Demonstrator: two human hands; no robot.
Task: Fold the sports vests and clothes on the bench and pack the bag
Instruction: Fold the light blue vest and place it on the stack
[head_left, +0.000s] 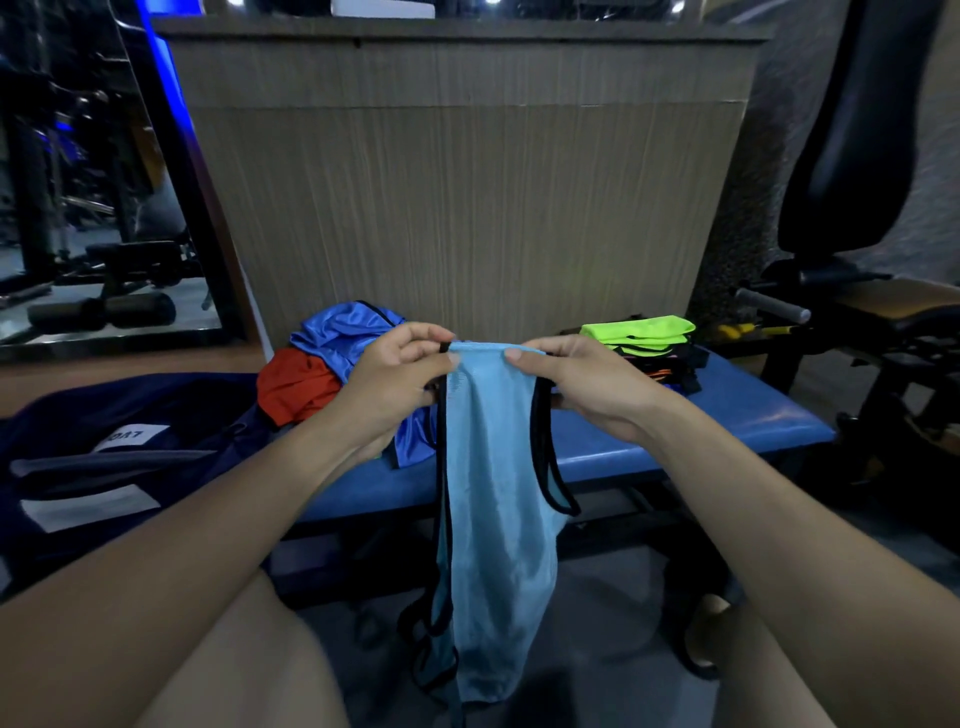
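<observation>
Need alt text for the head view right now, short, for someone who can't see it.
Both hands, left hand and right hand, pinch the top edge of a light blue vest hanging over a blue bench. Unfolded clothes lie left, folded vests right.

The light blue vest (493, 467) is hanging past the bottom edge of the frame, so its hem is being cut off. The left hand (400, 379) and right hand (576, 379) are covering its top corners. The vest is screening part of the blue bench (675, 421). The navy bag (104, 457) is running off the left edge, and its white label is blurring beyond reading. The folded stack (649, 348) is showing only its green top clearly; lower layers are too dark to tell.
</observation>
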